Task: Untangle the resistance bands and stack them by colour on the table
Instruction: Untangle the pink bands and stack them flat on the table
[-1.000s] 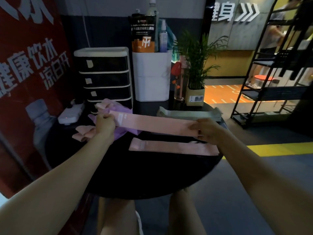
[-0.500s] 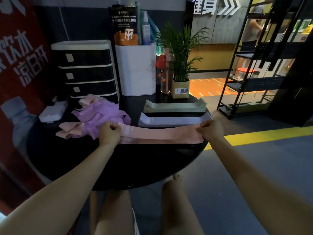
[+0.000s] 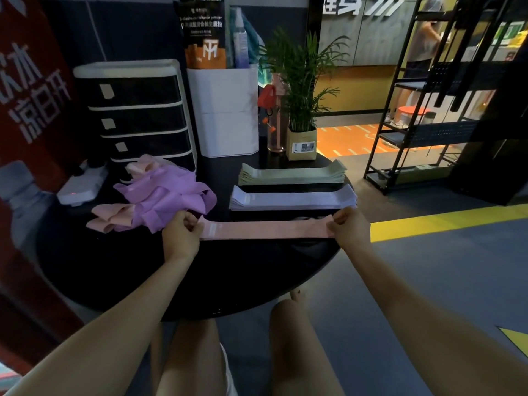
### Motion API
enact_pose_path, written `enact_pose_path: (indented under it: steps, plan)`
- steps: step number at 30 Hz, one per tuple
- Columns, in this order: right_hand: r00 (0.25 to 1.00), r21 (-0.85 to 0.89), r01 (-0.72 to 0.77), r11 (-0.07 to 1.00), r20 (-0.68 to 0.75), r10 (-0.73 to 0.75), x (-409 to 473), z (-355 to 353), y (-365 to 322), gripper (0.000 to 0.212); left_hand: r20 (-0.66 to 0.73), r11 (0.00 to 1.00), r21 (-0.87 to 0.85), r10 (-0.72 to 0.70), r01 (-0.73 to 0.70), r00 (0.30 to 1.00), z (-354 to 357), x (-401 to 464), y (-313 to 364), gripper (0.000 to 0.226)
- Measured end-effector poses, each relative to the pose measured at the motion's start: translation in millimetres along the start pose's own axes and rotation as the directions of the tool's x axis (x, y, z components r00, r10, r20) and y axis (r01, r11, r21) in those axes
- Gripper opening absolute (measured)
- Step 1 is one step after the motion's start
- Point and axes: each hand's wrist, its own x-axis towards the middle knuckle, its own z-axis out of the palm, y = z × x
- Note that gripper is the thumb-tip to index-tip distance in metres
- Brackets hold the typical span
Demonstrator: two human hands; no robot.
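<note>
A pink resistance band (image 3: pixel 265 230) lies stretched flat across the round black table (image 3: pixel 228 281). My left hand (image 3: pixel 180 235) pinches its left end and my right hand (image 3: pixel 350 228) pinches its right end. It seems to rest on another pink band. Behind it sits a neat stack of pale lilac bands (image 3: pixel 293 198), and further back a stack of pale green bands (image 3: pixel 291 175). To the left lies a tangled heap of purple bands (image 3: pixel 165 198) mixed with pink bands (image 3: pixel 110 218).
At the table's back stand a black drawer unit (image 3: pixel 137 115), a white bin (image 3: pixel 225 110) with a pouch and bottles, a potted plant (image 3: pixel 301 110) and a white power strip (image 3: pixel 81 187). A black shelf rack (image 3: pixel 428 124) stands to the right. My knees are under the table's front edge.
Both hands carried the pink band from above the table down onto the pink band lying there. The camera view shifted, bringing the lilac and green stacks into full view.
</note>
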Motion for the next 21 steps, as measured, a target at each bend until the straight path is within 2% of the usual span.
enact_pose_path:
  steps: [3, 7, 11, 13, 16, 18, 21]
  plan:
    - [1.0, -0.006, 0.001, 1.0, 0.004, -0.001, 1, 5, 2, 0.019, -0.016, 1.0, -0.013, -0.027, 0.027, 1.0, -1, 1, -2, 0.014]
    - [0.997, -0.101, 0.077, 0.992, -0.01, -0.078, -2, 7, 1, 0.029, 0.002, 0.999, -0.024, -0.041, 0.041, 0.999, -1, 4, -5, 0.017]
    - [0.962, -0.331, 0.259, 0.908, 0.001, -0.274, -13, 11, -11, 0.034, -0.006, 0.999, -0.033, -0.028, 0.028, 1.0, 1, 3, -6, 0.017]
    - [0.919, -0.291, 0.394, 0.872, 0.103, -0.381, -19, 18, -20, 0.032, -0.008, 0.999, -0.035, -0.016, 0.016, 1.0, 2, 2, -7, 0.016]
    - [0.794, -0.209, 0.586, 0.783, 0.34, -0.504, -30, 33, -30, 0.046, -0.014, 0.998, -0.054, -0.018, 0.017, 1.0, 2, 1, -7, 0.016]
    - [0.735, -0.191, 0.639, 0.745, 0.436, -0.519, -33, 42, -35, 0.056, -0.032, 0.998, -0.065, -0.011, 0.009, 0.999, 3, 0, -8, 0.014]
    - [0.727, -0.191, 0.633, 0.75, 0.481, -0.49, -32, 50, -35, 0.059, -0.027, 0.998, -0.063, 0.002, -0.004, 1.0, 3, -1, -10, 0.013]
